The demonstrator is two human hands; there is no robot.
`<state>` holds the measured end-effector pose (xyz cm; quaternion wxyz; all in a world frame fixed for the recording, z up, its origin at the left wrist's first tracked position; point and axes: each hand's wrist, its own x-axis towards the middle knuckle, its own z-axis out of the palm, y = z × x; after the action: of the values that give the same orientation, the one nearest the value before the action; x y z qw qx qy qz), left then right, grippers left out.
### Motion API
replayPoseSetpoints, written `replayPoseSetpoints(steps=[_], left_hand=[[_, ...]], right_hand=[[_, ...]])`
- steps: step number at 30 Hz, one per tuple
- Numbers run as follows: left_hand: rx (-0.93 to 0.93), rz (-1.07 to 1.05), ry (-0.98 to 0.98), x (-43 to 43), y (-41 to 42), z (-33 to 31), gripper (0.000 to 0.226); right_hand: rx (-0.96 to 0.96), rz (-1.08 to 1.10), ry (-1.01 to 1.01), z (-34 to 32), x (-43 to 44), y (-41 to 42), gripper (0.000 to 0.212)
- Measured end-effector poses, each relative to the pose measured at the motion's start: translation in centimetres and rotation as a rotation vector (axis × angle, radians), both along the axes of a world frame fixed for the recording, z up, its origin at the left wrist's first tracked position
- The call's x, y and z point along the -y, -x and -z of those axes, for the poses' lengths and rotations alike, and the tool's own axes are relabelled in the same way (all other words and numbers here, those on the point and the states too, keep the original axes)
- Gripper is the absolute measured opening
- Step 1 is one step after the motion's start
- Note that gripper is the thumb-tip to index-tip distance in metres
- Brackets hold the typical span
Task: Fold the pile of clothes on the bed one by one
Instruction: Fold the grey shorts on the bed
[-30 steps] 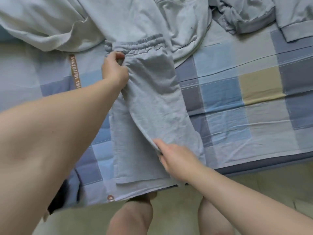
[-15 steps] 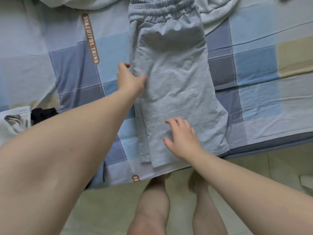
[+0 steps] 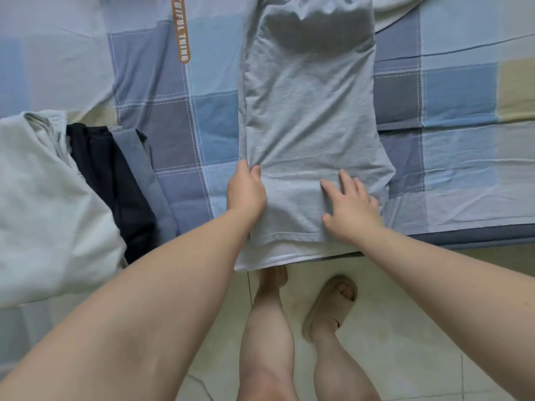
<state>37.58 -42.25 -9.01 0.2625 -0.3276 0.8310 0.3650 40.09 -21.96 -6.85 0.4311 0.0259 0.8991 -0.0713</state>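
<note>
Shorts (image 3: 309,125) folded lengthwise, both hands down by the hem

Nearest the camera are the person's bare legs on the pale tiled floor (image 3: 419,328), the right foot in a beige slipper (image 3: 330,305). Just beyond them runs the edge of the bed, covered with a blue-checked sheet (image 3: 173,125).

The grey shorts lie flat on this sheet in a long strip, the hem at the near edge of the bed and the waist end running out of the top of the view. The left hand (image 3: 246,192) pinches the left edge of the shorts between thumb and fingers, and the cloth puckers above the grip. Half a second ago this hand was farther up the same edge, around mid-length; it now sits level with the other hand. The right hand (image 3: 351,209) lies palm down on the lower right part of the shorts with its fingers spread; earlier it pressed nearer the middle of the strip.

To the left on the bed, well apart from the shorts, a pale green garment (image 3: 43,198), a black garment (image 3: 110,180) and a blue-grey garment (image 3: 144,169) lie side by side, more of them in view than before. Farther back an orange lettered strip (image 3: 180,27) lies on the sheet, and a white garment (image 3: 393,7) touches the shorts' far right corner.
</note>
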Motion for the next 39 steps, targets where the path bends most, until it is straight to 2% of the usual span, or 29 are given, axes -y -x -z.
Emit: replayPoseSetpoints(steps=[2, 4, 8, 12, 14, 17, 19, 21, 26, 29, 31, 36, 39], left_hand=[[-0.036, -0.064, -0.035, -0.3, -1.5, 0.2, 0.027], [0.008, 0.004, -0.059, -0.6, -2.9, 0.5, 0.035], [-0.041, 0.012, 0.028, -0.1, -5.1, 1.2, 0.026], [-0.011, 0.024, 0.126, 0.7, -6.1, 1.6, 0.028], [-0.008, 0.031, 0.181, 0.4, -6.2, 1.6, 0.025], [-0.109, -0.024, 0.261, -0.3, -6.0, 1.4, 0.03], [-0.137, -0.11, 0.165, -0.7, -5.9, 1.4, 0.049], [-0.096, -0.177, 0.03, -0.9, -5.8, 1.7, 0.053], [-0.017, -0.061, -0.01, -0.6, -6.6, 2.4, 0.034], [-0.022, -0.185, -0.108, -0.4, -7.4, 2.2, 0.019], [-0.008, -0.274, -0.16, -0.6, -8.3, 1.5, 0.014], [0.118, -0.339, -0.222, -1.2, -12.2, -2.1, 0.015], [0.178, -0.371, -0.245, -1.8, -15.1, -6.3, 0.032]], right_hand=[[0.022, 0.002, 0.009, 0.3, 0.2, -1.1, 0.076], [0.063, -0.006, 0.066, 0.7, -0.1, -2.0, 0.077], [0.063, -0.047, 0.159, 1.1, -1.6, -2.7, 0.076], [-0.084, 0.004, 0.235, 0.8, -3.6, -1.9, 0.062], [-0.2, 0.137, 0.186, 0.8, -4.8, -1.4, 0.064], [-0.261, 0.378, 0.11, 0.9, -6.1, -0.8, 0.087], [-0.231, 0.604, 0.188, 1.3, -6.6, -0.6, 0.098], [-0.188, 0.839, 0.312, 1.7, -6.9, -0.4, 0.099], [-0.031, 0.999, 0.383, 2.4, -7.3, -0.8, 0.072], [0.104, 1.094, 0.433, 2.6, -7.4, -1.8, 0.037], [0.136, 1.131, 0.453, 2.1, -7.5, -2.4, 0.023], [0.125, 1.218, 0.455, -1.6, -8.3, -5.4, 0.016], [0.126, 1.279, 0.478, -6.0, -8.8, -8.5, 0.014]])
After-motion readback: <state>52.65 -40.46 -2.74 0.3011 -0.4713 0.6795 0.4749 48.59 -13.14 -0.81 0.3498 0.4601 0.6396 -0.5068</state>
